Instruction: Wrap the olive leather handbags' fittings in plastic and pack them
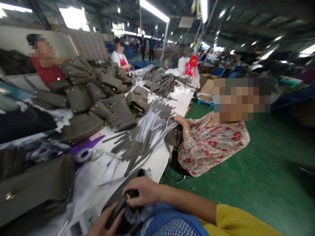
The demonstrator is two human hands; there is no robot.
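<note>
At the near table edge, against my body, lies an olive-grey handbag [119, 196] with clear plastic wrap about it. My left hand [104, 221] grips the bag's edge, its thumb and fingers on either side of the material. From the other side my right hand [144, 190] is curled over the same bag, fingers bent at a small gold metal fitting [128, 195]. The bag's lower part is hidden by my hands and lap. To the left, a larger olive bag piece [36, 188] with a gold clasp lies on the table.
Several olive straps [134, 144], some in clear plastic, cover the white table [83, 186]. Beyond them rises a heap of finished-looking bags [78, 98]. A roll of clear tape [83, 155] lies nearby. A co-worker in a floral shirt [211, 144] handles a dark bag at the right edge.
</note>
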